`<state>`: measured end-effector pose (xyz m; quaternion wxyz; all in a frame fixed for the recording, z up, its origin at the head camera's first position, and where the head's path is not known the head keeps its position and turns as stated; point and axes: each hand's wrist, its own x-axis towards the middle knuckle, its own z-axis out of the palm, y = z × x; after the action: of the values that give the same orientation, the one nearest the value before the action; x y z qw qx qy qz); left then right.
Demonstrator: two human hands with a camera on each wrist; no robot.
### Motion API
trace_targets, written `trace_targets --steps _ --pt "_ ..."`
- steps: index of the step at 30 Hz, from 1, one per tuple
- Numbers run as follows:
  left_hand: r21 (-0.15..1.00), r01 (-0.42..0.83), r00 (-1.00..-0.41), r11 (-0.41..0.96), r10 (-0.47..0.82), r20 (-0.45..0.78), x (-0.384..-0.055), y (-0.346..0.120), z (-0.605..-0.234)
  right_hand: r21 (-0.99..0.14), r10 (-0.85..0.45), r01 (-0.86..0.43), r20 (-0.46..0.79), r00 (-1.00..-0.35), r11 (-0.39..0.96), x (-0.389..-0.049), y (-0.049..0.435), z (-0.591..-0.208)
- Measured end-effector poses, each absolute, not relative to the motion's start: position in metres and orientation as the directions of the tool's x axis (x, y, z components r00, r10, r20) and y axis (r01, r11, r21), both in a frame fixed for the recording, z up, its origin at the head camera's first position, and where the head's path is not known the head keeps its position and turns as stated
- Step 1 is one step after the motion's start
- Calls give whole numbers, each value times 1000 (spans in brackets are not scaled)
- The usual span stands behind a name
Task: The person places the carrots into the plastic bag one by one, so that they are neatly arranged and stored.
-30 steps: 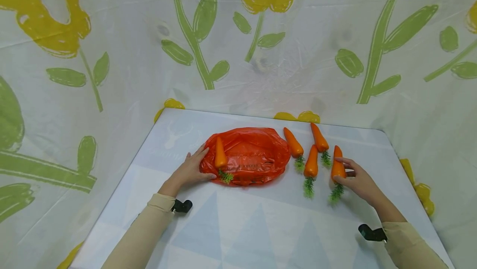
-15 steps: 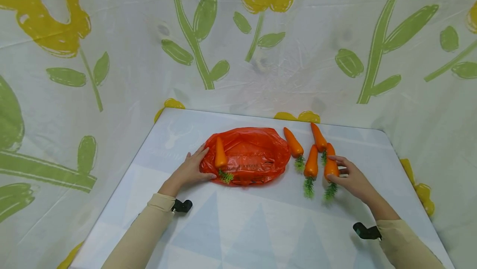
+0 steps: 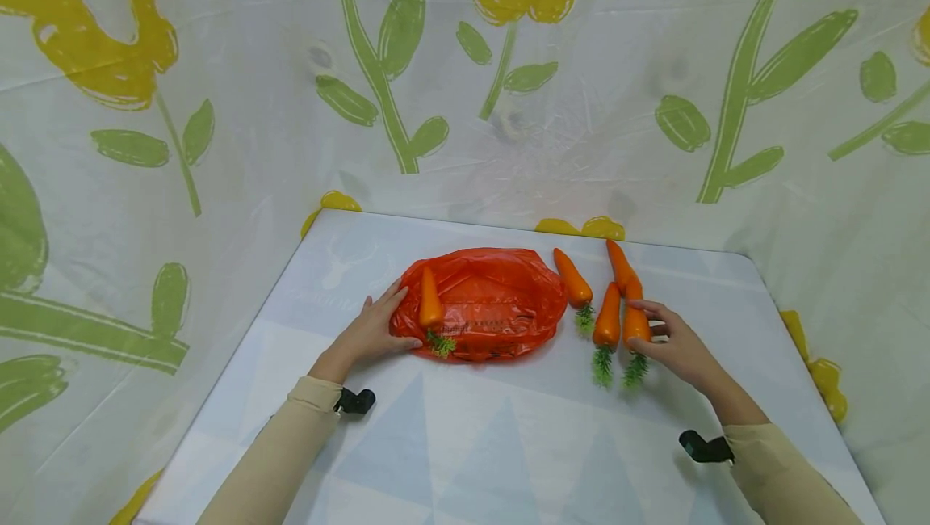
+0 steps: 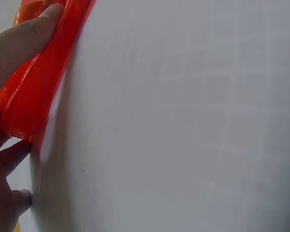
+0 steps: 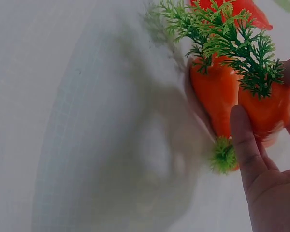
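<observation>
Leftward across the right half of the frame has come the right hand (image 3: pixel 672 339), bringing the held carrot (image 3: pixel 637 327) from well to the right of its fellows to just beside the near carrot (image 3: pixel 606 319); its body now hides the greens of the far carrot (image 3: pixel 621 266). That seems to gather it with the others and nearer the red bag (image 3: pixel 501 291) at centre. Thumb and fingers pinch it near its leafy end; whether it is fully off the tabletop (image 3: pixel 465 444) I cannot tell. At centre left, the left hand (image 3: pixel 374 327) has stayed put, its fingers spread wide along the bag's left end, touching the plastic without gripping it. Over that end lies the bag carrot (image 3: pixel 430 303), tip toward the top of the frame. Room is tightest around the group: the left carrot (image 3: pixel 573 279) lies right by the bag's right end, and the far carrot's tip comes near the table's far edge, below the flowered cloth (image 3: pixel 581 145). Wide bare surface stretches across the lower middle and to the right of the right hand.
</observation>
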<state>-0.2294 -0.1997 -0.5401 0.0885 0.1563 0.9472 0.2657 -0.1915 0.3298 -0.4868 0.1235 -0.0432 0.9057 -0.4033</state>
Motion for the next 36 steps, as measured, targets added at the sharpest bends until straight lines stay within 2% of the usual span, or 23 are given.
trace_targets --steps 36 --pt "538 244 -938 807 337 -81 -230 -200 -543 -797 -270 -45 -151 -951 602 -203 289 -477"
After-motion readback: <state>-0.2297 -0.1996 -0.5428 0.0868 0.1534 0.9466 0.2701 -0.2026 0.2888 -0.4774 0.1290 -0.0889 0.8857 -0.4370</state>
